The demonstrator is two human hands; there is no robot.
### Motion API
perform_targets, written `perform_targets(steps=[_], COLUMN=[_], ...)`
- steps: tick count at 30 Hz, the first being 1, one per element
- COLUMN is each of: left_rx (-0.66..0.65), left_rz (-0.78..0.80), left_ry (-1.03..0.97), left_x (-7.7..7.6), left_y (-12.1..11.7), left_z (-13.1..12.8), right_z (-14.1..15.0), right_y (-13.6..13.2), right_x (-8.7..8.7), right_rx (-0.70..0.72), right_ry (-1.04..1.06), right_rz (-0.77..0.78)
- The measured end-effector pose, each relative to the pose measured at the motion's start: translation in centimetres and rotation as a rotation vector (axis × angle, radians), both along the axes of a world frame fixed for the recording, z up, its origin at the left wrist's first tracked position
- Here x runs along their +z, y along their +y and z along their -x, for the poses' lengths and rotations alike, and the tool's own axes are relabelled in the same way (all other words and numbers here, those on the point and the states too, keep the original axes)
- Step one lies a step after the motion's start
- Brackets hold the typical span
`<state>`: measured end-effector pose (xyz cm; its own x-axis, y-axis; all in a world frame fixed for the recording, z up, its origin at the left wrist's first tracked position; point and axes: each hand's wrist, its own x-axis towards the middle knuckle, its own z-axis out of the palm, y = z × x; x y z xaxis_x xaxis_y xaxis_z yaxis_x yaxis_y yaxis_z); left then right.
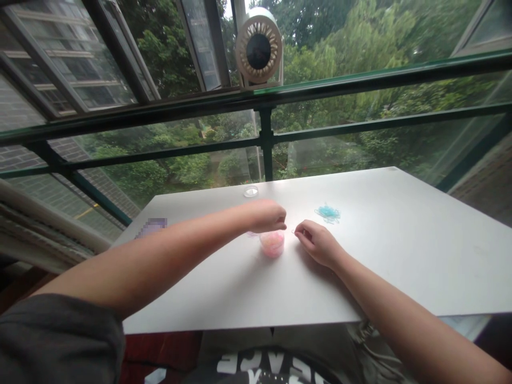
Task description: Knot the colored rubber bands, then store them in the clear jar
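A small clear tub (272,245) filled with pink and yellowish bits, which look like rubber bands, stands on the white table. Just above its rim hovers my left hand (269,215), its fingers curled and closed; whatever is between them is hidden. To the right of the tub, my right hand (317,242) rests low over the tabletop, thumb and forefinger pinched together. At those fingertips a tiny thin loop (293,231) shows, like a small rubber band. A loose heap of turquoise rubber bands (328,213) lies beyond my right hand. Something pale purple (253,233) shows partly behind the tub.
A round clear lid (251,192) lies near the back edge of the white table (400,240). At the left edge is a purple packet (152,228), partly blurred out. Behind the table run green window railings (266,128), with a round fan-like device (260,48) above.
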<state>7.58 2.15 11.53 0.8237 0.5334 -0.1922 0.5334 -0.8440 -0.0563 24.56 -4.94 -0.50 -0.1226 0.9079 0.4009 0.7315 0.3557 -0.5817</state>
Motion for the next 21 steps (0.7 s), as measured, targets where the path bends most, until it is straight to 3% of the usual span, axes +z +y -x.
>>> perform_targets(steps=[4, 7, 13, 17, 21], left_rx=[0.001, 0.066, 0.232, 0.366, 0.275], left_rz=[0.153, 0.334, 0.534, 0.579, 0.532], left_ry=[-0.199, -0.35, -0.537, -0.62, -0.497], left_x=[1.3, 1.8, 0.8, -0.5, -0.6], left_y=[1.2, 2.3, 4.0, 3.8, 3.1], left_z=[2.1, 4.6, 9.5, 9.1, 7.3], right_z=[0.7, 1.6, 3.6, 4.1, 3.4], right_y=[0.1, 0.5, 1.9, 2.5, 2.6], right_x=[1.6, 3.4, 6.4, 7.4, 8.0], right_rx=[0.103, 0.207, 0.343, 0.351, 0.324], right_ry=[-0.012, -0.135, -0.494, -0.588, -0.547], right_rz=[-0.028, -0.043, -0.136, -0.093, -0.032])
